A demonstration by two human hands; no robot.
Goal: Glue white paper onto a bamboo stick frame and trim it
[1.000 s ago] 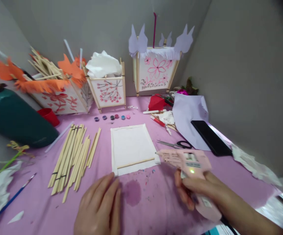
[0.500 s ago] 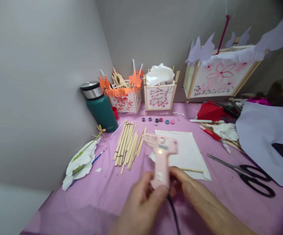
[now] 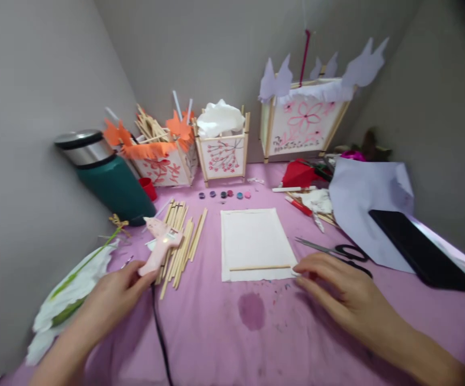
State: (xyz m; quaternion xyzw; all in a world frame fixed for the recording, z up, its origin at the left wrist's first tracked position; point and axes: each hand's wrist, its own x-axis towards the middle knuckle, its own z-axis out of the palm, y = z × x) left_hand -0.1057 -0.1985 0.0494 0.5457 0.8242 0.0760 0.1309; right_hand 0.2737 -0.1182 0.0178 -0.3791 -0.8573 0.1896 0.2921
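Head view, looking down on a pink tablecloth [image 3: 256, 343]. No brand, label or writing readable; the sticker on the glue gun is a blur. Left hand [image 3: 114, 292], lower left of frame, grips the handle of the pink glue gun [image 3: 159, 244], whose body lies over the bundle of wooden sticks [image 3: 182, 238] left of centre, nozzle toward upper left, black cord [image 3: 160, 338] trailing to the bottom edge. Right hand [image 3: 343, 289], lower right, lies flat and empty, fingers spread, fingertips at the lower right corner of the white paper sheet [image 3: 252, 241] at centre; a single stick [image 3: 260, 267] lies across the sheet's lower edge. Scissors [image 3: 337, 251] just beyond the right hand. Green flask [image 3: 107, 177] at upper left, three paper lanterns along the back wall, row of small paint pots [image 3: 224, 194] before them. Half a second ago both hands held the gun upright at frame centre; a second ago the right hand alone had it at lower right. Now it sits left, in the left hand only.
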